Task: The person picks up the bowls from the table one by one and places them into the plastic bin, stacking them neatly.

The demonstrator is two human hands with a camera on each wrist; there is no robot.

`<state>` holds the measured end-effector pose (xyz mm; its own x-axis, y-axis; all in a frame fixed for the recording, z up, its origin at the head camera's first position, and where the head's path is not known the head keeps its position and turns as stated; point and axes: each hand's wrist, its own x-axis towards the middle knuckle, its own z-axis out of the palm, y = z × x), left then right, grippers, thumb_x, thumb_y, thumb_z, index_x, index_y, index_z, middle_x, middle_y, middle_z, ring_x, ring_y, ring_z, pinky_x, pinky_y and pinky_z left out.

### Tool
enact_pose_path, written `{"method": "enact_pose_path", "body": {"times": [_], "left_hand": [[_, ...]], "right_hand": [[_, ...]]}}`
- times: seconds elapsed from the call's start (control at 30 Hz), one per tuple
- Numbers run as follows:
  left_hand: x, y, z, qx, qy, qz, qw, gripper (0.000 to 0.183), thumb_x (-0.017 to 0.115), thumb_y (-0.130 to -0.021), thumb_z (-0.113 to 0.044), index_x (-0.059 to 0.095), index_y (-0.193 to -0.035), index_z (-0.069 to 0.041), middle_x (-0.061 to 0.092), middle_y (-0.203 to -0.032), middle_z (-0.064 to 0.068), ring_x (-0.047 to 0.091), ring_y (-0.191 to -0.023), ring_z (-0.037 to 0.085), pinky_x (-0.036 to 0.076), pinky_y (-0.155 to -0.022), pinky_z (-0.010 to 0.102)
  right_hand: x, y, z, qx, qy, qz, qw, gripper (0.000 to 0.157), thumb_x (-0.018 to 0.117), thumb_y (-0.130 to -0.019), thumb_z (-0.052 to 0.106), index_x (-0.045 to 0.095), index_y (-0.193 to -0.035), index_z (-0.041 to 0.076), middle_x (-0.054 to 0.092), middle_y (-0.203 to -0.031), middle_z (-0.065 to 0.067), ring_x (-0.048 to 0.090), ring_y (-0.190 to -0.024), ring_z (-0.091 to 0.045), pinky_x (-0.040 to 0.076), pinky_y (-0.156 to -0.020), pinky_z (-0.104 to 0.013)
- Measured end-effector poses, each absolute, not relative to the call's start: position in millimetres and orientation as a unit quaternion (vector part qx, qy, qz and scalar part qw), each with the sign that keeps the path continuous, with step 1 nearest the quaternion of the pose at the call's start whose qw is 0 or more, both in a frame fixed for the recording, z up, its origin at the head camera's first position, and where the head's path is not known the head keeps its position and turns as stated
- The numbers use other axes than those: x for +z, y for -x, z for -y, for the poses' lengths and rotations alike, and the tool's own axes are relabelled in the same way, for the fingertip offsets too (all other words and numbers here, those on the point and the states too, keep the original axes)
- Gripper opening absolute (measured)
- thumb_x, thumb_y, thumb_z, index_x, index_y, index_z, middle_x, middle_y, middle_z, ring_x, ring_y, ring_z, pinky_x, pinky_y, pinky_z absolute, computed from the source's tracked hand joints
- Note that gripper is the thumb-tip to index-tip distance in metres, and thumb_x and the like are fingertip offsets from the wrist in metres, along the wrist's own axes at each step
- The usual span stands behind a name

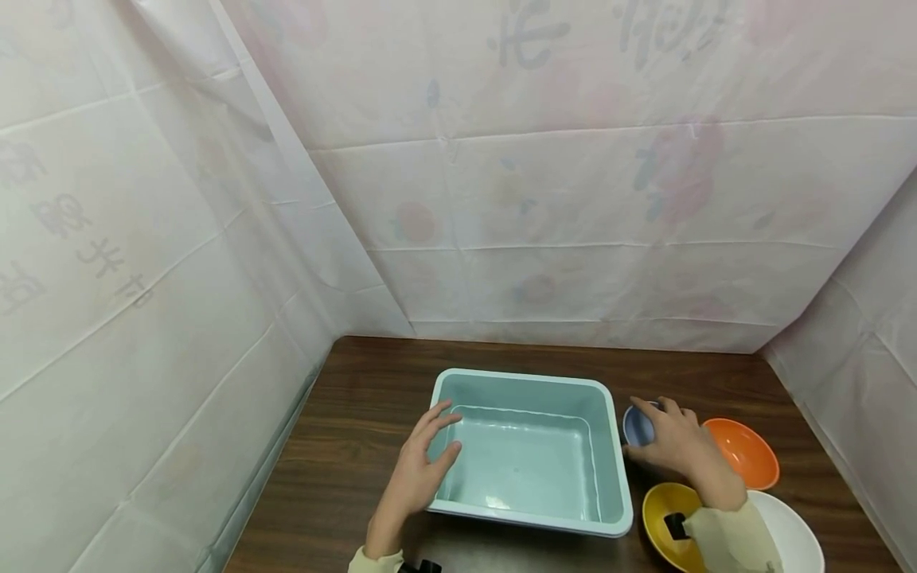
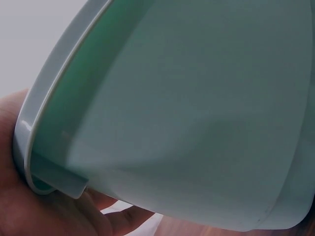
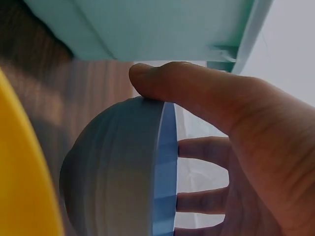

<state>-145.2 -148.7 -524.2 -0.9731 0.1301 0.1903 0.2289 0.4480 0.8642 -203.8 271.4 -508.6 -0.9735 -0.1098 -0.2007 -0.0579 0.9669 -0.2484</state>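
A pale blue-green plastic basin (image 1: 530, 461) stands on the table, its inside bare. My left hand (image 1: 418, 471) is at the basin's left rim, fingers spread and thumb apart; the rim overlaps this hand (image 2: 44, 211) in the left wrist view. Just right of the basin, my right hand (image 1: 677, 442) grips a small blue bowl (image 1: 637, 427) from above. The right wrist view shows the thumb (image 3: 172, 83) against the outside of the bowl (image 3: 113, 167), with the other fingers across at its far rim.
Right of the basin are an orange bowl (image 1: 745, 452), a yellow bowl (image 1: 666, 505) under the right forearm, and a white bowl (image 1: 795, 533) partly hidden by the sleeve. White printed sheets (image 1: 537, 278) hang behind and at both sides of the dark wooden table (image 1: 358, 430).
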Motion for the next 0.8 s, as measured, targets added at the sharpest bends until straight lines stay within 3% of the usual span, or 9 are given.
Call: {"method": "enact_pose_path", "body": {"times": [0.23, 0.8], "left_hand": [[-524, 145, 149, -0.511, 0.107, 0.851, 0.049, 0.037, 0.069, -0.099, -0.018, 0.064, -0.136, -0.025, 0.045, -0.160, -0.001, 0.037, -0.152, 0.032, 0.036, -0.115, 0.064], [-523, 145, 148, -0.511, 0.104, 0.852, 0.051, 0.037, 0.070, -0.099, -0.016, 0.065, -0.135, -0.023, 0.045, -0.160, 0.005, 0.037, -0.151, 0.032, 0.036, -0.115, 0.063]], "right_hand": [[-488, 203, -269, -0.119, 0.048, -0.987, 0.094, 0.097, 0.081, -0.076, 0.060, 0.047, -0.152, 0.010, 0.036, -0.147, -0.044, 0.043, -0.119, -0.068, 0.042, -0.092, -0.080], [-454, 201, -265, -0.120, 0.058, -0.990, 0.047, 0.097, 0.077, -0.078, 0.066, 0.046, -0.153, 0.012, 0.040, -0.146, -0.041, 0.044, -0.119, -0.067, 0.043, -0.086, -0.077]]}}
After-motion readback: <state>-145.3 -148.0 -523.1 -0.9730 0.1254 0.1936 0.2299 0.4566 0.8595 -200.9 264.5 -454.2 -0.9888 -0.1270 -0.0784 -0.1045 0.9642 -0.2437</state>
